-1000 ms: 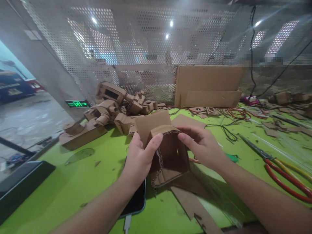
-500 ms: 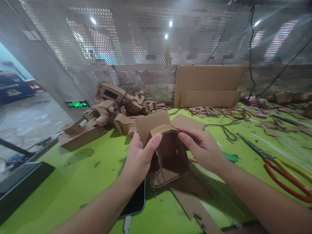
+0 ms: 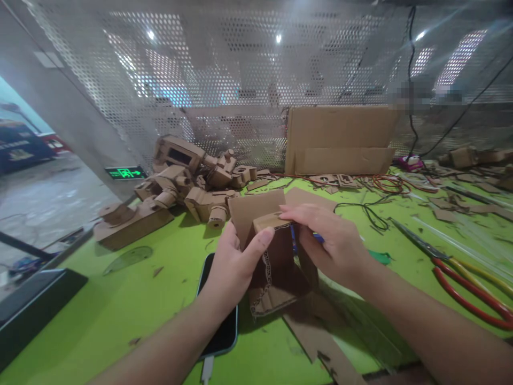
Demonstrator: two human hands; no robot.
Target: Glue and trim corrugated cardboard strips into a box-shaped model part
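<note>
A small open cardboard box (image 3: 280, 297) stands tilted over the green table (image 3: 140, 305), its hollow side facing me. My left hand (image 3: 240, 262) grips its left wall, with the thumb on the front edge. Fingers of my right hand (image 3: 328, 240) pinch the box's top flap near the right corner. Behind the left thumb rises a flat cardboard panel (image 3: 256, 208). Something blue shows between the box and my right hand, too hidden to make out. Beneath the box lies a cardboard strip (image 3: 312, 337).
A phone (image 3: 224, 331) with a white cable lies by my left forearm. Red-and-yellow handled shears (image 3: 444, 259) rest at right. Cardboard assemblies (image 3: 176, 187) stand at the back left, a large cardboard sheet (image 3: 340, 128) at the back. Scraps and cables lie at the back right.
My right fingers have shifted left onto the top flap. The box's right side has opened outward, showing a gap with blue behind it. The view has moved slightly.
</note>
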